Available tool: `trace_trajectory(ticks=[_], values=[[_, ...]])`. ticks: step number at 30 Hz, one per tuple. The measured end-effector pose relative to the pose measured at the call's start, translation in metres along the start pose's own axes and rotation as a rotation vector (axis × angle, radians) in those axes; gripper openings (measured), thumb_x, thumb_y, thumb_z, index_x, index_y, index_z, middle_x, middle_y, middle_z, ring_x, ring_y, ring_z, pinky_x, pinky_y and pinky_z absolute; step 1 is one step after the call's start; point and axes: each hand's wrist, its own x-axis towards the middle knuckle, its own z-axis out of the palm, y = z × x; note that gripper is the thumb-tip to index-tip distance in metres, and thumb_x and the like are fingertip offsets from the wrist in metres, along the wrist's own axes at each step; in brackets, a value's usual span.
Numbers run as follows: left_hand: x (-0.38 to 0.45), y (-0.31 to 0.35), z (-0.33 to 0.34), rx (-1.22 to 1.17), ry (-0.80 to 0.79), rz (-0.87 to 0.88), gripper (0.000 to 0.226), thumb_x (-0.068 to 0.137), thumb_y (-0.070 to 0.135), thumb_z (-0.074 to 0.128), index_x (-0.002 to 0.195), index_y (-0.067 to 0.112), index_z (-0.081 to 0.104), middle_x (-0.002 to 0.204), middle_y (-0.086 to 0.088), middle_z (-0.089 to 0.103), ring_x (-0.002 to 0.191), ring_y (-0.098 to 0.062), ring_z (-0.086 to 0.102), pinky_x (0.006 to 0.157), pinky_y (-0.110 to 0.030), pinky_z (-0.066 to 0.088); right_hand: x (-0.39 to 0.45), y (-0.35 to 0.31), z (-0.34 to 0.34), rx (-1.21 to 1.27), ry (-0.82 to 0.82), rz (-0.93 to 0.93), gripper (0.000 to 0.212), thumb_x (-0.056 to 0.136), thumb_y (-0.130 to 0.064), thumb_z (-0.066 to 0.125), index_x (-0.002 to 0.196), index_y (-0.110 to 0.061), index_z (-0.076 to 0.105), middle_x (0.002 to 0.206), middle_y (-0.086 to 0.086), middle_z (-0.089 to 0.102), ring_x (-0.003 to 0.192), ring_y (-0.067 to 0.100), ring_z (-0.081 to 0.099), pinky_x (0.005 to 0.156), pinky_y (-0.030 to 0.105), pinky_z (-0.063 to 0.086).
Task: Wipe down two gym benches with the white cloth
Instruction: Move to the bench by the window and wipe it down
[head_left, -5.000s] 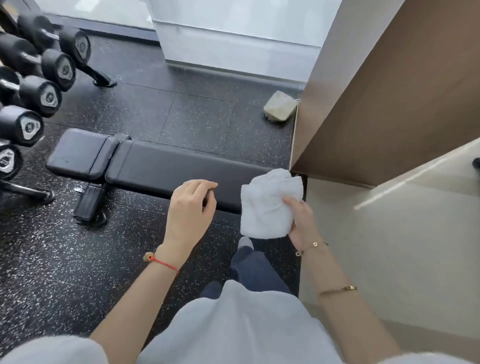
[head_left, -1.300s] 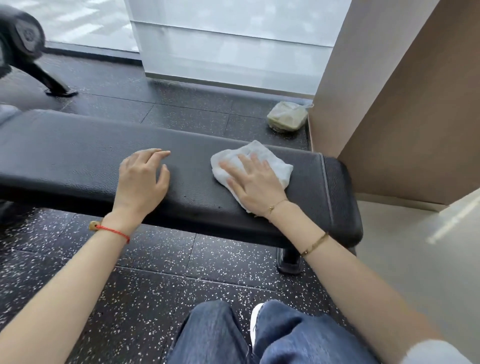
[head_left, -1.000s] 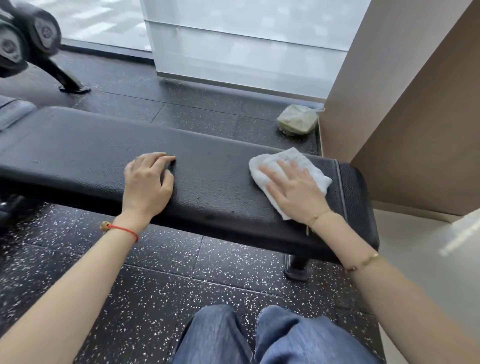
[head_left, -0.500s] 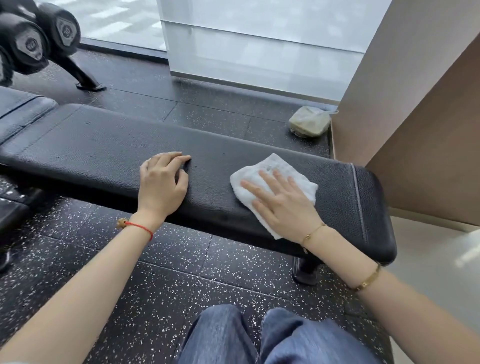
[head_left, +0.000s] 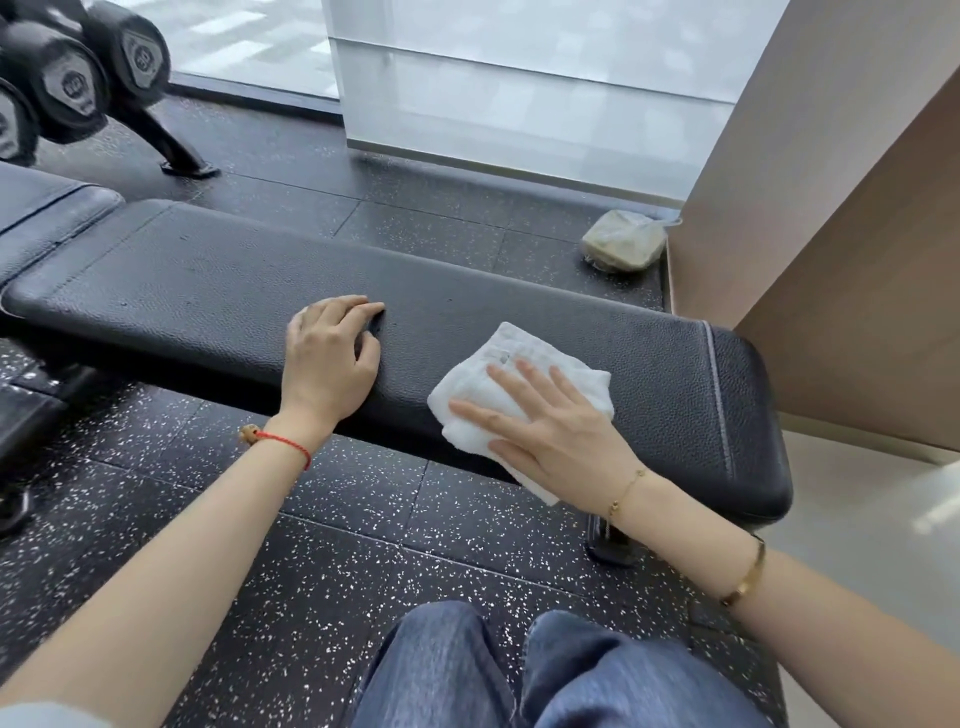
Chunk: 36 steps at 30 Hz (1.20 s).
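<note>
Head view, subject: a person crouched before a black padded gym bench (head_left: 208, 301), both bare forearms reaching forward from the lower frame.

Head view, bench axis: the long pad runs from the left edge of the frame to the right of centre, sloping slightly downward toward the right; its rounded end with a stitched seam sits at the right.

Head view, white cloth (head_left: 498, 364): folded, lying flat on the pad just right of frame centre, one corner hanging over the near edge.

Head view, right hand (head_left: 550, 431): palm down on the cloth, fingers straight and spread, pressing it to the pad; nothing pinched.

Head view, left hand (head_left: 327, 364): resting on bare pad just left of centre, fingers together and bent at the tips, holding nothing; it looks like a brace.

Head view, deciding relation: the cloth lies under the right hand, near the right end of the pad; most of the unwiped length appears to stretch left, past the left hand. A stroke along the long axis would run toward that hand, which would likely need to lift or shift.

Head view, nearer hand: the right, already on the cloth.

Head view, second pad (head_left: 47, 208): a separate black cushion at the left edge; whether it belongs to the same bench cannot be told.

Head view, surroundings: dumbbells (head_left: 78, 78) racked in the upper left; a wrapped greenish bundle (head_left: 623, 247) on the speckled floor (head_left: 260, 571) at the upper right.
</note>
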Motion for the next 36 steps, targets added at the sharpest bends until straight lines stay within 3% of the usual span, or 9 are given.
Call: trace_trajectory(ticks=[5, 11, 17, 22, 25, 29, 32, 36], values=[[0.000, 0.000, -0.002, 0.007, -0.011, -0.003, 0.040, 0.089, 0.025, 0.045, 0.123, 0.021, 0.066, 0.129, -0.001, 0.062, 0.124, -0.024, 0.052, 0.110, -0.048, 0.035, 0.077, -0.001, -0.002, 0.187, -0.057, 0.280, 0.048, 0.103, -0.049, 0.025, 0.150, -0.050, 0.019, 0.164, 0.006, 0.012, 0.151, 0.036, 0.003, 0.121, 0.055, 0.000], [0.001, -0.002, -0.001, -0.002, 0.000, -0.009, 0.041, 0.088, 0.027, 0.044, 0.123, 0.023, 0.066, 0.129, 0.001, 0.062, 0.124, -0.023, 0.052, 0.111, -0.048, 0.033, 0.036, -0.005, 0.010, 0.159, 0.027, 0.055, 0.048, 0.100, -0.052, 0.022, 0.148, -0.050, 0.024, 0.161, 0.005, 0.023, 0.150, 0.035, 0.013, 0.120, 0.056, 0.009], [0.002, 0.001, -0.004, -0.007, -0.012, -0.017, 0.039, 0.088, 0.025, 0.047, 0.122, 0.024, 0.065, 0.130, 0.004, 0.062, 0.126, -0.020, 0.050, 0.112, -0.047, 0.032, 0.105, 0.048, 0.003, 0.167, -0.040, 0.438, 0.047, 0.102, -0.050, 0.023, 0.149, -0.048, 0.023, 0.162, 0.003, 0.017, 0.149, 0.032, 0.009, 0.120, 0.056, 0.004], [0.001, 0.000, -0.005, -0.009, -0.012, -0.016, 0.040, 0.087, 0.027, 0.045, 0.121, 0.025, 0.066, 0.129, 0.005, 0.062, 0.125, -0.019, 0.051, 0.111, -0.046, 0.033, 0.121, -0.009, 0.010, 0.149, -0.020, 0.201, 0.048, 0.101, -0.051, 0.026, 0.149, -0.047, 0.024, 0.162, 0.006, 0.020, 0.149, 0.036, 0.010, 0.119, 0.058, 0.007], [0.000, 0.000, -0.004, -0.015, -0.005, -0.004, 0.039, 0.088, 0.027, 0.046, 0.122, 0.025, 0.066, 0.129, 0.004, 0.062, 0.125, -0.020, 0.051, 0.111, -0.046, 0.032, 0.084, 0.015, 0.015, 0.167, 0.027, 0.178, 0.048, 0.102, -0.049, 0.028, 0.149, -0.045, 0.026, 0.160, 0.002, 0.023, 0.150, 0.031, 0.012, 0.120, 0.055, 0.009], [0.000, 0.001, -0.005, -0.025, -0.003, -0.015, 0.040, 0.088, 0.027, 0.045, 0.122, 0.024, 0.066, 0.130, 0.004, 0.062, 0.126, -0.020, 0.051, 0.112, -0.046, 0.032, 0.043, 0.102, 0.011, 0.090, 0.044, 0.567, 0.049, 0.102, -0.046, 0.029, 0.150, -0.037, 0.028, 0.157, 0.005, 0.029, 0.143, 0.029, 0.024, 0.117, 0.049, 0.016], [0.000, 0.003, -0.006, -0.021, -0.012, -0.021, 0.039, 0.089, 0.025, 0.048, 0.122, 0.023, 0.066, 0.130, 0.002, 0.062, 0.126, -0.022, 0.050, 0.112, -0.047, 0.032, 0.043, 0.118, 0.003, 0.112, -0.013, 0.761, 0.047, 0.102, -0.046, 0.025, 0.149, -0.040, 0.028, 0.157, 0.009, 0.029, 0.142, 0.033, 0.024, 0.117, 0.052, 0.015], [-0.001, 0.004, -0.006, -0.016, -0.015, -0.023, 0.040, 0.089, 0.024, 0.047, 0.123, 0.021, 0.066, 0.131, -0.001, 0.062, 0.126, -0.024, 0.050, 0.113, -0.047, 0.031, 0.018, 0.070, 0.006, 0.156, 0.037, 0.501, 0.049, 0.101, -0.048, 0.030, 0.150, -0.044, 0.027, 0.160, 0.004, 0.023, 0.148, 0.031, 0.017, 0.119, 0.053, 0.012]])
